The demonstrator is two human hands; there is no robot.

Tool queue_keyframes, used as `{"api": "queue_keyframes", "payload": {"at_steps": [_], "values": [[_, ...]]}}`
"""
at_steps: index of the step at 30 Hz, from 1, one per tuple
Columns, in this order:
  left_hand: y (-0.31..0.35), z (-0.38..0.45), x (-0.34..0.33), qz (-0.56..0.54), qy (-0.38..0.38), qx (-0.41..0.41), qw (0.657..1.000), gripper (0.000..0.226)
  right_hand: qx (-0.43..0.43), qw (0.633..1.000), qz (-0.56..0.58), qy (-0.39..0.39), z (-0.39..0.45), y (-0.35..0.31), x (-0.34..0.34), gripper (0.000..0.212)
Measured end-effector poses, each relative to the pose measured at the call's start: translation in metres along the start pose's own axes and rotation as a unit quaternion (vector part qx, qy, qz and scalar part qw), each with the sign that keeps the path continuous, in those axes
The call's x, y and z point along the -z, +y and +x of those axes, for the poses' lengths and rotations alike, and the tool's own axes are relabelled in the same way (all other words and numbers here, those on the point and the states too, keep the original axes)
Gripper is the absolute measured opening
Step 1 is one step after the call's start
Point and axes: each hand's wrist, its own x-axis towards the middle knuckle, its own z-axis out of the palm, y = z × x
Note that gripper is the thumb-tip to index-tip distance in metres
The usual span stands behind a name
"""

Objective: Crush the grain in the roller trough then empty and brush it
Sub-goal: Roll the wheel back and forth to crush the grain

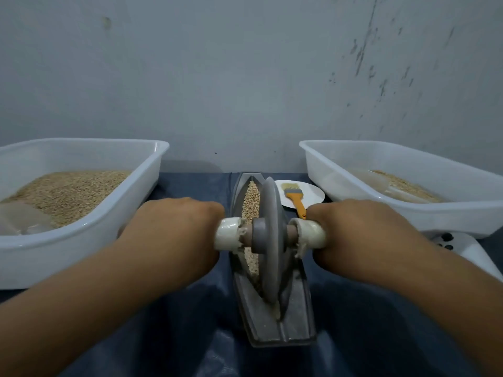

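Head view: grey roller wheel (pixel 269 238) upright in grain-filled trough (pixel 294 317).

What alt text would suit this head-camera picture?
Two hands, left and right, grip the handles of a stone wheel standing in a grain-filled trough. White tubs of grain sit either side; a brush lies on a plate.

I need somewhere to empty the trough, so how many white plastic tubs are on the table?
2. One white plastic tub at far left, one white plastic tub at far right, both holding grain. None seems hidden.
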Motion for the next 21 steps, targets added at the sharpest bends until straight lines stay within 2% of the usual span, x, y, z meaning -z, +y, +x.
{"api": "queue_keyframes", "payload": {"at_steps": [4,7,10,15,21], "values": [[-0.001,-0.010,0.005,0.014,0.009,-0.002,1.000,0.022,-0.005,0.999,-0.029,0.025,-0.012,0.000,0.010,0.014],[-0.003,0.006,-0.007,0.019,0.004,0.005,1.000,0.026,-0.017,0.999,-0.026,0.021,0.014,-0.002,-0.006,0.016],[-0.007,0.040,-0.027,0.003,-0.006,0.022,1.000,0.029,-0.034,0.998,-0.020,0.059,0.057,0.000,-0.030,0.011],[-0.015,0.083,-0.045,0.010,0.059,0.031,0.998,0.014,-0.033,0.990,-0.011,0.137,0.108,0.009,-0.053,0.024],[-0.013,0.073,-0.040,-0.010,0.040,0.022,0.999,0.019,-0.025,0.992,-0.021,0.121,0.098,0.007,-0.046,0.023]]}}
